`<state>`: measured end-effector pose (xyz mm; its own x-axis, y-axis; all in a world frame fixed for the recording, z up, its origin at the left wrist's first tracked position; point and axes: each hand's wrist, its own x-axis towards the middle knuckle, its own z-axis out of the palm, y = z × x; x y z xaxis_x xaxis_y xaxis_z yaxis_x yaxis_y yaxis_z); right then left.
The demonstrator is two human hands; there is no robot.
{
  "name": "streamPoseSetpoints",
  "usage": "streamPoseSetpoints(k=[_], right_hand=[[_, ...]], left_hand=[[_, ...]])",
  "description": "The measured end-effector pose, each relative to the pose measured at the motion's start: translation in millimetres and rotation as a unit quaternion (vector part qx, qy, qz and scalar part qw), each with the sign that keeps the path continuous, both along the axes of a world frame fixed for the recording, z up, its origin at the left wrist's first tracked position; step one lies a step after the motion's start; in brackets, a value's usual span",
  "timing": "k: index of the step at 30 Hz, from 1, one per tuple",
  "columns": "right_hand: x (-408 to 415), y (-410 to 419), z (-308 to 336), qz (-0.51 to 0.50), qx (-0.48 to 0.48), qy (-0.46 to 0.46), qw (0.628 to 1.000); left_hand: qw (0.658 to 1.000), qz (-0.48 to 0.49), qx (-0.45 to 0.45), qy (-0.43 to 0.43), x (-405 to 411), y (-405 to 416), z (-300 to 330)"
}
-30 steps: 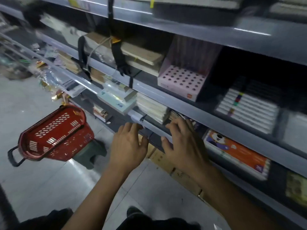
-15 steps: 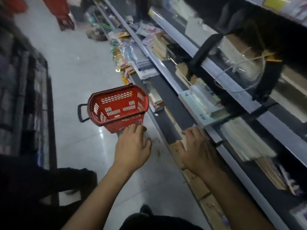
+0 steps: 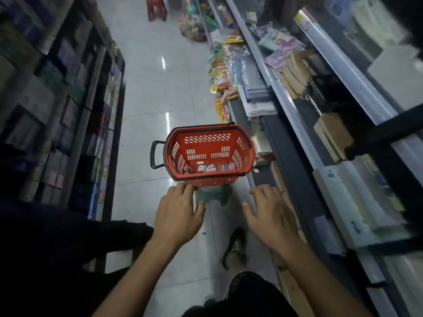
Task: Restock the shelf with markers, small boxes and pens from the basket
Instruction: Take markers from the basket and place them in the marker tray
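A red plastic basket [image 3: 207, 136] stands on a small green stool [image 3: 214, 195] in the aisle, straight ahead. Several small boxes and pens [image 3: 207, 167] lie on its bottom. My left hand [image 3: 177, 212] hovers just short of the basket's near rim, fingers spread and empty. My right hand [image 3: 270, 212] is level with it to the right, also spread and holding nothing. The shelf [image 3: 295, 115] with stacked notebooks and stationery runs along my right.
Another dark shelving unit [image 3: 75, 106] lines the left side of the aisle. Packaged goods [image 3: 225, 72] spill onto the floor past the basket. A red stool [image 3: 155, 6] stands far down the aisle. My shoe [image 3: 235, 247] is on the tiled floor below my hands.
My view has swung left from the shelf to the aisle. Both hands have come off the shelf edge and now hover before the basket.
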<state>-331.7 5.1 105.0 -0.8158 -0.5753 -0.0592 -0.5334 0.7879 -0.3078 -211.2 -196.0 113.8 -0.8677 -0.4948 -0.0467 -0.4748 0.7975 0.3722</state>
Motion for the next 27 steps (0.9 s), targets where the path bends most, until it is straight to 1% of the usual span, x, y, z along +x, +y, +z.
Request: streamPoseSetpoints(k=[3,7,11,15,22,27], right_hand=[[-46,-29,-9,0.015,-0.016,-0.022,1.0],[-108,-64,-17,0.041,-0.012,-0.031,0.999],[-165,-97,-26,0.067,-0.009,-0.052,0.996],[-208,-130,-39,0.084,-0.001,-0.069,0.994],[-239,-188,-71,0.115,0.044,-0.12,0.985],[-238,-235,-94,0.124,0.062,-0.146,0.98]], left_hand=[[1.0,0.011,-0.013,-0.009,-39,-25,-11],[0.998,0.042,-0.017,-0.037,-94,-53,-18],[0.997,0.07,-0.004,-0.045,-140,-77,-21],[0.994,0.096,0.009,-0.058,-168,-102,-27],[0.988,0.129,0.04,-0.08,-200,-158,-50],[0.979,0.161,0.112,-0.054,-217,-207,-83]])
